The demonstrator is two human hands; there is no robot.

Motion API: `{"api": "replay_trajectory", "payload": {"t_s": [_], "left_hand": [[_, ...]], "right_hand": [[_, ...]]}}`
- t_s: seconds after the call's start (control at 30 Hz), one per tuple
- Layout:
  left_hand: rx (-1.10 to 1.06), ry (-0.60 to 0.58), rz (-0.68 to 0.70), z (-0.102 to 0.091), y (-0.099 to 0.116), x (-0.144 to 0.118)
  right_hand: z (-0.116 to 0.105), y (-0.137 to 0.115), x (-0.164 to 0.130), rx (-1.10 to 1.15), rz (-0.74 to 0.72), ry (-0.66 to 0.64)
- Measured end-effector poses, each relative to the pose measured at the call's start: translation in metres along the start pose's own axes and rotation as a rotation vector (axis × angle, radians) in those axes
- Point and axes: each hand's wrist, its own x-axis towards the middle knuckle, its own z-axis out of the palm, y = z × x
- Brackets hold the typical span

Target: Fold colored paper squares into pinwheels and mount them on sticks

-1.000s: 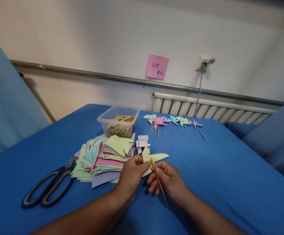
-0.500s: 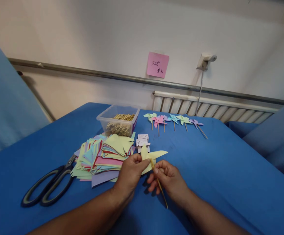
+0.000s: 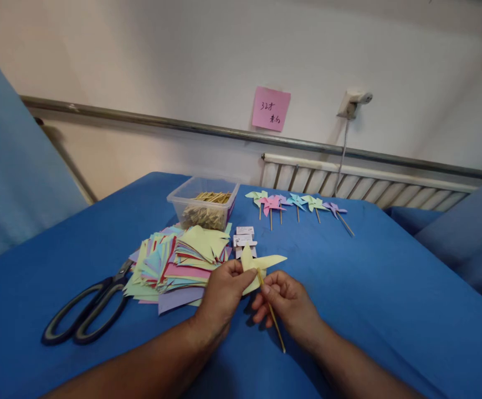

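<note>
Seen in the head view, where both hands work at the near middle of a blue-covered table (image 3: 369, 288), the left hand (image 3: 224, 285) pinches a pale yellow paper pinwheel (image 3: 261, 262) between thumb and fingers. The right hand (image 3: 288, 302) grips a thin stick (image 3: 275, 322) between thumb and forefinger, its other fingers loosely curled. The stick's far end meets the pinwheel's middle; whether it is fastened cannot be told. Left of the hands lies a stack of coloured paper (image 3: 183, 271), with black-handled scissors (image 3: 112, 284) at its left edge. Beyond the stack stands a clear plastic tub (image 3: 226, 213) of sticks; small white boxes (image 3: 244, 240) lie just beyond the pinwheel. Finished pinwheels (image 3: 296, 201) line the far edge, right of the tub.
</note>
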Motion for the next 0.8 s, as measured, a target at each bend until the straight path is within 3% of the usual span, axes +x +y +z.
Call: {"api": "replay_trajectory", "payload": {"t_s": [0.8], "left_hand": [[-0.018,0.002,-0.006,0.0030,-0.0007,0.0020]], "right_hand": [[0.0002,0.0007,0.0021,0.001,-0.005,0.014]]}}
